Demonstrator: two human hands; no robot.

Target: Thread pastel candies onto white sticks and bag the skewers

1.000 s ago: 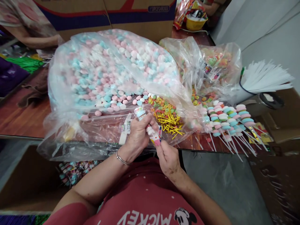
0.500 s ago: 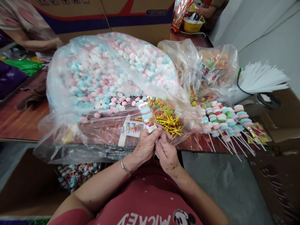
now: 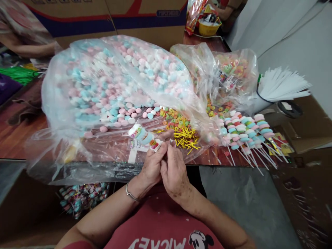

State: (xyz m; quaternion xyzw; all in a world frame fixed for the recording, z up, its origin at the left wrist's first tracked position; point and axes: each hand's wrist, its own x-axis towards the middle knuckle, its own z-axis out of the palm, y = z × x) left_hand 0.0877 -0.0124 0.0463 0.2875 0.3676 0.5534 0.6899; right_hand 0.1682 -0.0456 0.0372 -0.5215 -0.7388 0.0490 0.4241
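Observation:
My left hand is closed around the lower end of a marshmallow skewer in a clear printed wrapper. The skewer tilts up to the left, with blue and white marshmallows showing. Against it, my right hand is pinched at the skewer's base; what its fingertips hold is hidden. Just beyond the hands lies a pile of gold twist ties. Behind that are small ring gummies and loose pink, blue and white marshmallows. A printed wrapper lies under the skewer.
A big clear bag of marshmallows fills the table's middle. Bagged ring gummies, white sticks and several unwrapped skewers stand or lie right. Wrapped skewers fill a box below left. Another person's arm is at far left.
The skewer has swung from nearly upright to leaning left. My right hand has moved left and closed in against my left hand. The view has shifted slightly.

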